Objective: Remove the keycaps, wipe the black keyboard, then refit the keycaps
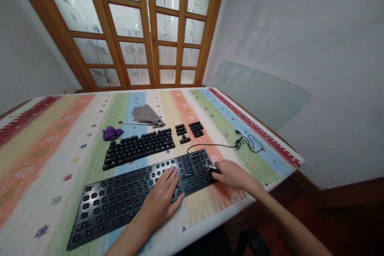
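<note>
A black keyboard base [120,194] without its keycaps lies aslant on the striped tablecloth, its bare key posts showing. My left hand [163,190] rests flat on the middle of the base, fingers stretched out. At the base's right end, my right hand [228,173] is closed around a small slim silver tool [212,167], whose tip points left over the number-pad posts. Behind the base sit the loose black keycaps [138,146], set out in keyboard order. Smaller groups of them, the arrow keycaps [185,139] and number-pad keycaps [196,129], stand to the right.
A grey cloth [147,115], a thin stick with a dark tip [129,123] and a purple cloth [112,133] lie beyond the keycaps. The keyboard's black cable [240,143] coils at the right. The table's near edge [210,227] runs close below my hands.
</note>
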